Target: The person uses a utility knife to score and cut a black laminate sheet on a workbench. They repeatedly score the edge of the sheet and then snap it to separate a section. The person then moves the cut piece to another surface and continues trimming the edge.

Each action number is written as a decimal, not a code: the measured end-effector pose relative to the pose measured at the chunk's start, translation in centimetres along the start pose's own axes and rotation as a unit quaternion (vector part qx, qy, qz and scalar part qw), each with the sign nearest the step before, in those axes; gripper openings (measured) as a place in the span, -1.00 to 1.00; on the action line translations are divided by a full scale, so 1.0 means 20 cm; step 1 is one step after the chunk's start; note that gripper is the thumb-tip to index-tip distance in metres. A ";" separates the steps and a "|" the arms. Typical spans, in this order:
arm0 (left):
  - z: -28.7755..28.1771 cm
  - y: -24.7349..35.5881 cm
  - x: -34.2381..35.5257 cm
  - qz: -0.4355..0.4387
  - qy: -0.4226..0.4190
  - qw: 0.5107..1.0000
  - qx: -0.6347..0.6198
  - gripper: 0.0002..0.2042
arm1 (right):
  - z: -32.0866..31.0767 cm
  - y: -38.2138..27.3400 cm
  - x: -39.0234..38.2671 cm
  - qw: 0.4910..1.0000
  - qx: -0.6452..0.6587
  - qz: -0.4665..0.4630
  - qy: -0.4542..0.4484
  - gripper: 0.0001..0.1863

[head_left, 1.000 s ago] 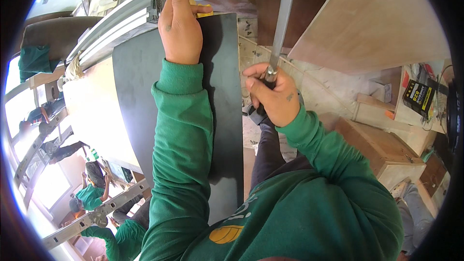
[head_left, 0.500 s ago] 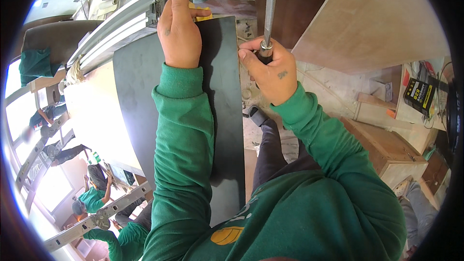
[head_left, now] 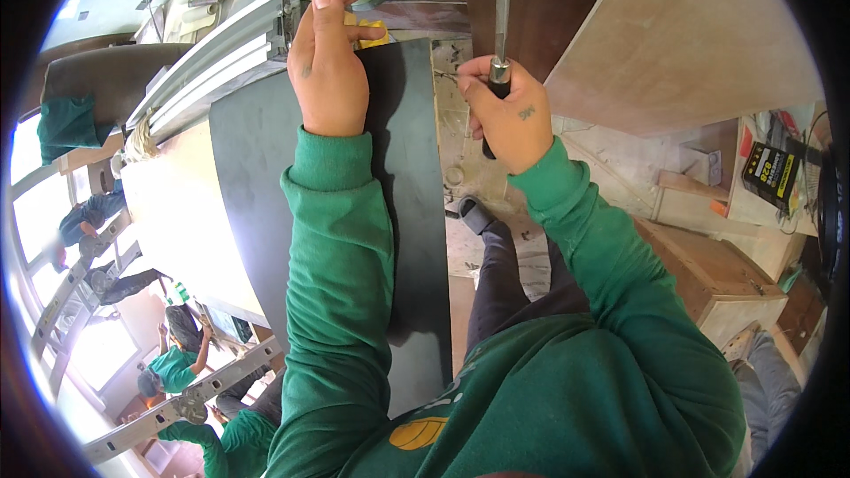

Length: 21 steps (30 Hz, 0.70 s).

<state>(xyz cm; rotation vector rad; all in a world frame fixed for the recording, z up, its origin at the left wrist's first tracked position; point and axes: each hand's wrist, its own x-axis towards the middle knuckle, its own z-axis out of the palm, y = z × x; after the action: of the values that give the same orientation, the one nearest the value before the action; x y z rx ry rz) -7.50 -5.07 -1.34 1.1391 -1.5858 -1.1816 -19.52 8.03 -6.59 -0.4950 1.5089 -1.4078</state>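
Observation:
A long flat metal file [head_left: 502, 0] with a black handle points away from me, and my right hand [head_left: 513, 111] is closed around that handle. This hand is just right of the raw edge of a black-faced board [head_left: 412, 168], with a narrow gap between them. Over the board's far end is my left hand [head_left: 329, 71], its thumb and index finger stretched out and apart, and nothing visible is held in it. I cannot tell whether its underside rests on the board. Silver aluminium profiles [head_left: 212, 57] lie next to the left hand.
A large pale wood panel [head_left: 682, 44] leans at the upper right. Below it are a wooden cabinet [head_left: 708, 283] and a black and yellow box [head_left: 768, 175]. A folding ladder [head_left: 212, 376] stands at the lower left, near co-workers in green [head_left: 175, 367]. My sandalled foot [head_left: 476, 212] is on the floor.
My right hand and the file have shifted slightly right and nearer to me, away from the board's edge. My left hand stays nearly where it was.

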 end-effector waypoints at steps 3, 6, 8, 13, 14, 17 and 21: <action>0.00 0.00 0.00 0.000 0.000 1.000 -0.007 -0.42 | 0.03 -0.10 -0.08 0.999 0.017 0.016 -0.025 -0.84; 0.00 -0.01 0.00 0.007 0.004 1.000 -0.030 -0.43 | 0.04 -0.10 -0.09 0.999 -0.019 -0.032 -0.030 -0.84; 0.01 -0.01 0.00 0.010 0.005 0.999 -0.043 -0.44 | 0.05 -0.11 -0.10 0.996 -0.064 -0.063 -0.026 -0.83; 0.00 -0.01 0.00 0.006 0.003 1.000 -0.025 -0.46 | 0.06 -0.11 -0.07 0.950 -0.226 -0.216 -0.003 -0.80; 0.00 -0.01 0.00 0.005 -0.001 1.000 -0.016 -0.46 | 0.06 -0.12 -0.07 0.949 -0.238 -0.206 0.002 -0.81; -0.01 -0.01 0.00 0.006 -0.003 1.000 -0.006 -0.47 | 0.07 -0.16 -0.06 0.965 -0.220 -0.140 -0.006 -0.81; 0.00 -0.02 0.00 0.008 0.000 1.000 -0.001 -0.47 | 0.07 -0.19 -0.06 0.998 -0.026 0.021 -0.054 -0.84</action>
<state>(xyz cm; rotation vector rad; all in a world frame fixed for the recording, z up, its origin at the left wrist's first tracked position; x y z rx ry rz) -7.40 -5.11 -1.66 1.1233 -1.5912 -1.1722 -18.95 7.34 -2.40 -0.5595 1.4635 -1.2926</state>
